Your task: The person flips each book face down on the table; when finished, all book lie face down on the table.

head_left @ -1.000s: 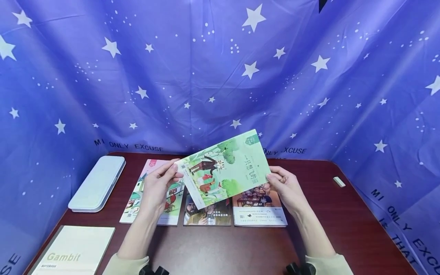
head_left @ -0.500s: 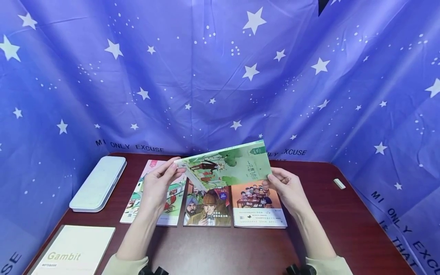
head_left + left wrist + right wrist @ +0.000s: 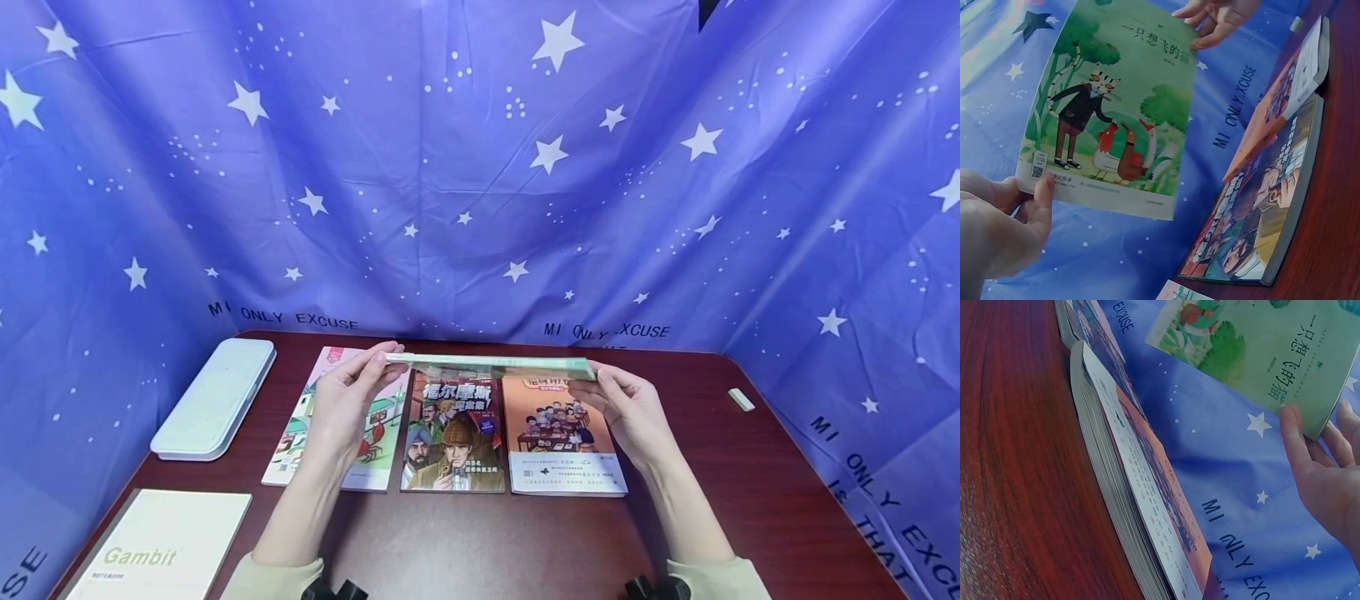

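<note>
1. Head view: The green book [image 3: 487, 362] was held up in the air, above the far ends of the 3 books lying on the worktop [image 3: 480, 542]. It lay flat and level, so only its thin edge showed. Its long side ran from left to right, between the 2 hands. The left hand [image 3: 347, 406] pinched the left end and the right hand [image 3: 626, 411] pinched the right end. Both hands were just as near to it. Under it lay the pink book [image 3: 333, 429], the detective book [image 3: 453, 437] and the orange book [image 3: 562, 437], side by side.

2. Left wrist view: The green book [image 3: 1113, 106] showed its cover: a cat in a dark coat, a hen, a duck and green trees. The left hand's fingers [image 3: 1041, 194] were clamped on the bottom corner, thumb on the cover. The right hand [image 3: 1219, 19] held the far end. The detective book [image 3: 1266, 206] lay flat below.

3. Right wrist view: The right hand's fingers [image 3: 1294, 440] were clamped on the green book's [image 3: 1260, 347] near corner, thumb on the cover. The orange book [image 3: 1135, 494] lay thick and flat on the dark red worktop [image 3: 1016, 456], well below the green book.
</note>
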The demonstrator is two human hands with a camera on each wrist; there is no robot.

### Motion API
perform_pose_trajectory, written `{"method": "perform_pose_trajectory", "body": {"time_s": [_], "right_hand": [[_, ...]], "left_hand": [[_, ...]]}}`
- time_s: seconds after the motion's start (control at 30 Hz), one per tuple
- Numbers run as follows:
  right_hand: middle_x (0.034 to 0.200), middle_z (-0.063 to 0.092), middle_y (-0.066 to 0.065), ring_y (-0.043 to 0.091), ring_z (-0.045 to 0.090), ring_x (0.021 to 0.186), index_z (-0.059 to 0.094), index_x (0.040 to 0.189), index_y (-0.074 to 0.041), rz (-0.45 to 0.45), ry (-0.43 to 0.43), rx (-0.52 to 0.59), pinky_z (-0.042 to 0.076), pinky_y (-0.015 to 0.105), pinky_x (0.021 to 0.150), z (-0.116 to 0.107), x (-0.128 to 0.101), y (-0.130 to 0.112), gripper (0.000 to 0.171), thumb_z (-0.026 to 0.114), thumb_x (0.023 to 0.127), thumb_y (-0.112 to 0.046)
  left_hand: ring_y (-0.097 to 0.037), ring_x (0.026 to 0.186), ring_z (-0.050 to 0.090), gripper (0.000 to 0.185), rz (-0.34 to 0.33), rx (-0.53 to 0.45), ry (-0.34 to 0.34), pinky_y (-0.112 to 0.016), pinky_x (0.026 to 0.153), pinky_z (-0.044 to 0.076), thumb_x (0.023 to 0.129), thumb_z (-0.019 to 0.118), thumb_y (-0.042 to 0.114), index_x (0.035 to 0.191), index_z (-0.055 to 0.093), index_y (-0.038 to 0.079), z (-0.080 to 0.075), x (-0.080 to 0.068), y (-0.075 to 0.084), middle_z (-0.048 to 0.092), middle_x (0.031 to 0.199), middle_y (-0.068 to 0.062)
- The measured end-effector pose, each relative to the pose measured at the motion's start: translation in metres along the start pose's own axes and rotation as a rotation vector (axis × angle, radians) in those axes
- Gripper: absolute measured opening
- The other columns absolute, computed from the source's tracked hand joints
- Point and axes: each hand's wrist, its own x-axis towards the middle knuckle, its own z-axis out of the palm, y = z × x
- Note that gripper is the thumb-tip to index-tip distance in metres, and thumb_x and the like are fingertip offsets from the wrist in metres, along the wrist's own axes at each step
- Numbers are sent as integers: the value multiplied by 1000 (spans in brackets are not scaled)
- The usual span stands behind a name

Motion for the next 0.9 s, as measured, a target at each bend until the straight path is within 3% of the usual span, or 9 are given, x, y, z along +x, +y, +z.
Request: {"method": "perform_pose_trajectory", "body": {"time_s": [0.13, 0.23, 0.53, 0.9], "right_hand": [[131, 72, 5, 13, 73, 111, 61, 133, 12, 1, 23, -15, 62, 28, 95, 1, 0, -1, 36, 49, 109, -12], [132, 72, 5, 11, 72, 111, 57, 135, 15, 17, 58, -35, 62, 26, 93, 2, 0, -2, 40, 51, 108, -14], [131, 73, 5, 12, 73, 111, 75, 116, -1, 13, 54, 38, 62, 26, 91, 3, -1, -3, 27, 51, 108, -10], [129, 74, 3, 10, 74, 105, 59, 137, 9, 10, 90, 79, 63, 23, 85, 5, 0, -3, 34, 53, 105, -2]], "left_hand": [[-11, 109, 74, 41, -1, 12, -3, -27, 101, 59, 104, 59, 12, 138, 57, -11, 1, 0, -1, 79, 108, 9], [-13, 115, 73, 42, -1, 14, -2, -28, 101, 59, 104, 60, 13, 138, 57, -12, 1, 0, -2, 80, 107, 9], [-10, 97, 77, 32, 3, -3, 21, -30, 97, 61, 102, 64, 15, 126, 68, -5, 2, -1, -2, 81, 99, 6], [-10, 97, 76, 34, -21, 14, 3, -27, 92, 63, 99, 67, 8, 129, 66, -8, 2, -1, -2, 80, 104, 4]]}}
